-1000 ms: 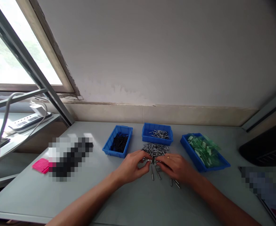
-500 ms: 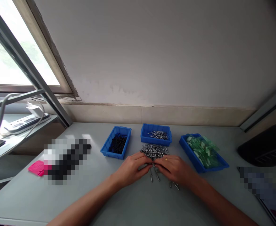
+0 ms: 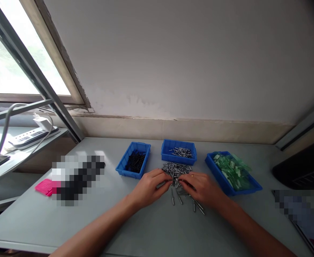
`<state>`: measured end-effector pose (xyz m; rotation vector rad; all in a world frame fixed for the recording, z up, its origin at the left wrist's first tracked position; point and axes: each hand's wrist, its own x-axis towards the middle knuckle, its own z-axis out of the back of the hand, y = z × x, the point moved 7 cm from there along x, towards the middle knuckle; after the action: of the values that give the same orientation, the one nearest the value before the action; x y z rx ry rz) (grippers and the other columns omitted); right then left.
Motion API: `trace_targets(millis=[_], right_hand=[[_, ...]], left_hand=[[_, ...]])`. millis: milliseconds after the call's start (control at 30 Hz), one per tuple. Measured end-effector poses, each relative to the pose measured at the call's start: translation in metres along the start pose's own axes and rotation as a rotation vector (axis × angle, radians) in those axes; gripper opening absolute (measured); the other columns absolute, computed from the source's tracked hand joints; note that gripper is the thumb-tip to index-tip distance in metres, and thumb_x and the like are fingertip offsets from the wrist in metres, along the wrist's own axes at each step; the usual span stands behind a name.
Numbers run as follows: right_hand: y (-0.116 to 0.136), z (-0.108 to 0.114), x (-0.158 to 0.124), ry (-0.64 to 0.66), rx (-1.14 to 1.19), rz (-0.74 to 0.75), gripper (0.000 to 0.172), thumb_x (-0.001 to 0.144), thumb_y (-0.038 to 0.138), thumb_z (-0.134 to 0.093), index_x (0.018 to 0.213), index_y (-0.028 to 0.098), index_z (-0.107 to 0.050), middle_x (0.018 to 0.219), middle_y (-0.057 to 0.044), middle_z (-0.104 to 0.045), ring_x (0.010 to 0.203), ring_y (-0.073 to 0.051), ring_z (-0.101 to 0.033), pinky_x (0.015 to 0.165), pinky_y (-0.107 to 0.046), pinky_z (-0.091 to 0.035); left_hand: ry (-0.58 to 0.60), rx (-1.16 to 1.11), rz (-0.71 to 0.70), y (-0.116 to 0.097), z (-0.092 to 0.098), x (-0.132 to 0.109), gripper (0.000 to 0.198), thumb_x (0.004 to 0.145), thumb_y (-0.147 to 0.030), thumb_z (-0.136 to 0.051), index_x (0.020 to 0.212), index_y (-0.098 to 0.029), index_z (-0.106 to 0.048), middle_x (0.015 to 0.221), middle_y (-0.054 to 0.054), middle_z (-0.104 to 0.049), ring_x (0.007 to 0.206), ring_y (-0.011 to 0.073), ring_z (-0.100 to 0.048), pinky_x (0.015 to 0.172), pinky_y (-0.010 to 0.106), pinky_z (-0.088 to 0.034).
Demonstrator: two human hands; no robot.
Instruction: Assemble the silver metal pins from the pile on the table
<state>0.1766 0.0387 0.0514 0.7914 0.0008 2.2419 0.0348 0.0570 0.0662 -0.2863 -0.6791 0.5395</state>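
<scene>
My left hand (image 3: 153, 188) is closed in a pinch in front of a pile of small metal rods (image 3: 175, 169). Facing it, my right hand (image 3: 199, 188) also pinches, a ring on one finger. A small dark piece shows between the two sets of fingertips, too small to name. Several loose metal rods (image 3: 194, 205) lie on the table just below the hands. Behind the pile stands a blue bin (image 3: 178, 158) with more metal rods in it.
Left of the pile is a blue bin (image 3: 130, 174) of black pieces. To the right, another blue bin (image 3: 222, 182) holds green plastic packets (image 3: 233, 169). A pink item (image 3: 44, 187) lies at the left; a black object (image 3: 301, 166) stands far right. A power strip (image 3: 35, 137) rests on the side shelf.
My fingertips have moved slightly apart, leaving a small gap between the hands. The whole view has shifted a little; the bins and pile stay in place.
</scene>
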Motion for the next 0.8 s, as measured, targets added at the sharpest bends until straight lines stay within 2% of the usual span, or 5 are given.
trace_targets(millis=[200, 500, 633, 800], right_hand=[[0.009, -0.009, 0.001, 0.064, 0.000, 0.056, 0.016, 0.092, 0.020, -0.044, 0.090, 0.017, -0.060, 0.073, -0.003, -0.066, 0.066, -0.015, -0.062, 0.061, -0.027, -0.044], [0.003, 0.001, -0.002, -0.035, -0.014, 0.026, 0.010, 0.089, 0.019, -0.049, 0.094, 0.017, -0.058, 0.072, -0.002, -0.064, 0.065, -0.014, -0.058, 0.062, -0.027, -0.042], [0.009, 0.011, -0.002, -0.103, -0.020, 0.052, 0.008, 0.088, 0.017, -0.050, 0.093, 0.017, -0.057, 0.070, -0.001, -0.063, 0.061, -0.013, -0.055, 0.062, -0.027, -0.041], [0.024, 0.013, 0.000, -0.130, 0.012, 0.148, 0.007, 0.089, 0.017, -0.051, 0.093, 0.017, -0.057, 0.067, 0.000, -0.062, 0.058, -0.012, -0.054, 0.058, -0.026, -0.040]], left_hand=[[0.009, 0.026, -0.053, -0.007, -0.002, 0.000, 0.015, 0.091, -0.022, -0.049, 0.091, -0.016, -0.063, 0.079, 0.004, -0.063, 0.071, 0.0125, -0.057, 0.064, 0.023, -0.047], [0.019, 0.005, 0.009, -0.002, 0.000, 0.000, 0.016, 0.089, -0.020, -0.047, 0.091, -0.014, -0.062, 0.076, 0.003, -0.061, 0.068, 0.0114, -0.056, 0.062, 0.021, -0.046], [0.129, 0.015, 0.060, 0.004, -0.010, 0.000, 0.015, 0.089, -0.021, -0.048, 0.090, -0.016, -0.062, 0.081, 0.003, -0.062, 0.073, 0.0127, -0.058, 0.066, 0.022, -0.047], [0.257, 0.000, 0.033, 0.001, -0.019, -0.001, 0.014, 0.089, -0.020, -0.049, 0.092, -0.018, -0.062, 0.086, 0.002, -0.062, 0.079, 0.0131, -0.059, 0.069, 0.021, -0.046]])
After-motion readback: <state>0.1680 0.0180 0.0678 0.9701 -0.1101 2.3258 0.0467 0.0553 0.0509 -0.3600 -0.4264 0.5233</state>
